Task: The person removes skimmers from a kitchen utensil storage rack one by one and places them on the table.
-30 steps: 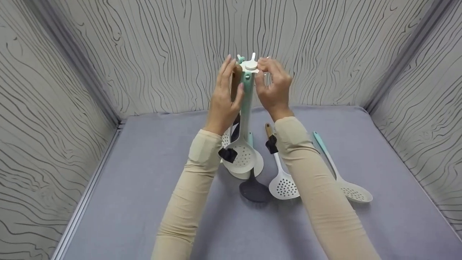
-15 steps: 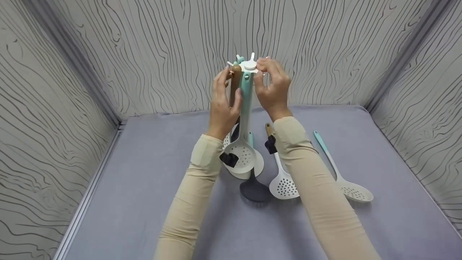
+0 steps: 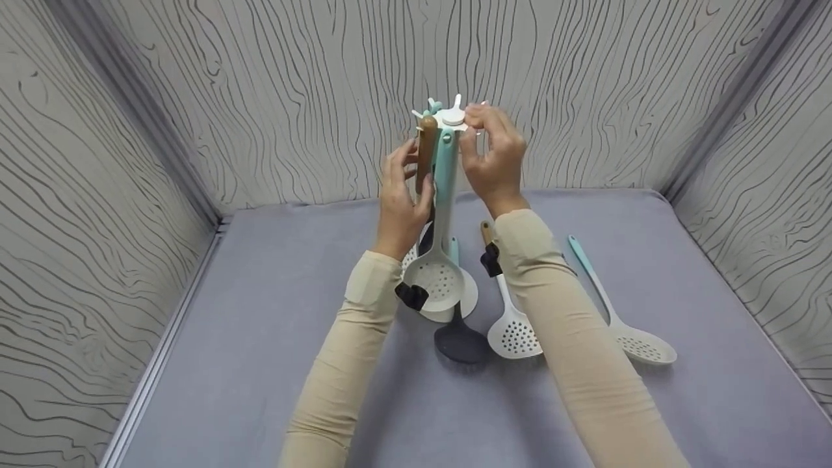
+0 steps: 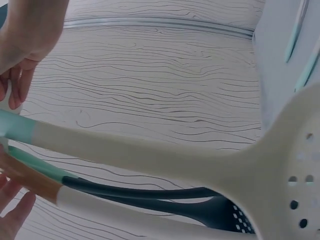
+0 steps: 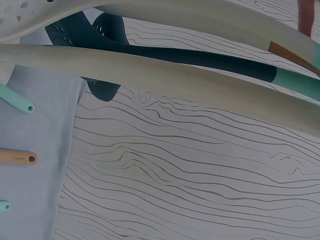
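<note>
A white rotating utensil rack point(image 3: 453, 117) stands upright, hooks around its top. My right hand point(image 3: 495, 153) pinches the right edge of that top. My left hand point(image 3: 400, 201) is around the brown handle point(image 3: 426, 153) of a white-shafted utensil hanging at the rack's left; its fingers are spread loosely beside the handle in the left wrist view. Its head is mostly hidden. In front hangs a white skimmer point(image 3: 437, 279) with a mint handle. Behind these, dark utensils with mint handles point(image 5: 200, 60) hang, one with a slotted head.
On the lilac cloth point(image 3: 260, 338) lie a dark-headed utensil point(image 3: 460, 341), a white perforated turner point(image 3: 515, 331) with a brown handle and a white slotted spoon point(image 3: 643, 343) with a mint handle. Wood-patterned panels point(image 3: 312, 97) enclose the back and sides.
My left hand has loosened and slid down from the top of the brown handle, exposing its end at the rack's hooks. The right hand has stayed at the rack's top.
</note>
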A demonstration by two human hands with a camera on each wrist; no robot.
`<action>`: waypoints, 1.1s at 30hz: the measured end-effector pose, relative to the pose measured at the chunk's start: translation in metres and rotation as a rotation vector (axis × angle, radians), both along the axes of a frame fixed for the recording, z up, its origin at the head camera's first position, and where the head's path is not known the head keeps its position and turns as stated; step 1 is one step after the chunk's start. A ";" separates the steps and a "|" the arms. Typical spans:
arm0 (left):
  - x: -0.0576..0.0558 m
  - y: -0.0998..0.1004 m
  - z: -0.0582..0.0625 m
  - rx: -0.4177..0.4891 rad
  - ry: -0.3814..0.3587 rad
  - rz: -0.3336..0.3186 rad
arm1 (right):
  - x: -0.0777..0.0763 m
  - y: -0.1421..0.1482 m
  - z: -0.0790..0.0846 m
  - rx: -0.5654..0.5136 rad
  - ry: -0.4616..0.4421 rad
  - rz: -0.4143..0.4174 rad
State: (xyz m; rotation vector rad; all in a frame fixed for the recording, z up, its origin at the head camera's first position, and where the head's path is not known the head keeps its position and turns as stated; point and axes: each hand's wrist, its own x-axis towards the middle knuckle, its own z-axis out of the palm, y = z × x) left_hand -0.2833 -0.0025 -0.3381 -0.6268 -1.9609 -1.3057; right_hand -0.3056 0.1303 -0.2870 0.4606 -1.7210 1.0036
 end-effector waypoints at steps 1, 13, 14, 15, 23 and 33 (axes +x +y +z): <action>0.000 0.001 -0.002 0.003 -0.010 -0.003 | 0.000 0.000 0.000 0.000 -0.001 -0.001; -0.001 0.001 -0.021 -0.021 -0.100 -0.008 | 0.000 0.000 -0.001 0.001 -0.001 -0.004; -0.001 0.001 -0.022 -0.023 -0.104 -0.008 | 0.000 0.000 -0.001 0.001 0.004 -0.002; -0.001 0.001 -0.023 -0.023 -0.107 -0.007 | 0.000 0.000 -0.001 0.001 0.008 0.001; -0.003 -0.002 -0.035 -0.025 -0.124 0.009 | -0.001 -0.001 -0.002 0.011 0.029 0.001; -0.003 -0.002 -0.047 -0.054 -0.121 0.037 | -0.001 -0.002 -0.002 -0.001 0.036 0.003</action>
